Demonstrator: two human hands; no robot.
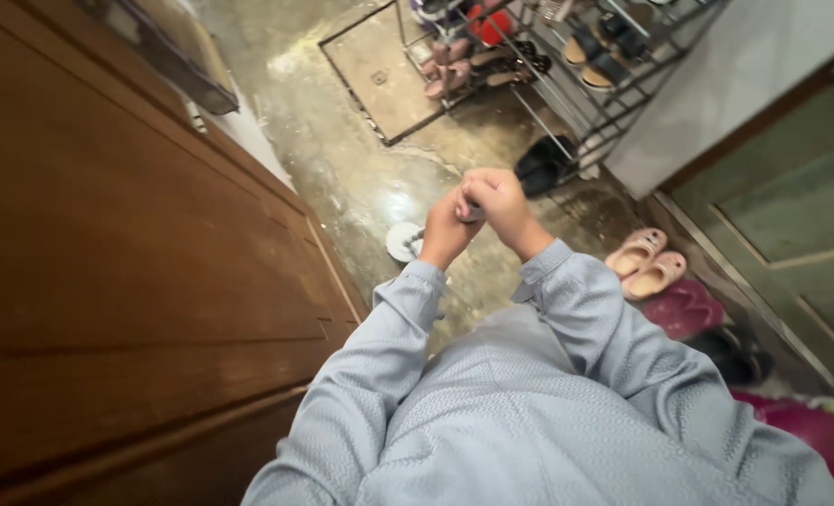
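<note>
A small grey object (pixel 474 214) sits pinched between both hands, held out in front of the chest above the wet concrete floor (pixel 361 159). The right hand (pixel 501 201) is curled tight over its top; the left hand (pixel 447 230) grips it from below, knuckles touching the right (what the object is cannot be told, most of it being hidden). The work on it looks mid-way, both hands engaged. Just below lies a white round disc (pixel 404 241). Beyond stand a metal shoe rack (pixel 567 84), pink slippers (pixel 643 264) and a wooden door (pixel 126 262).
</note>
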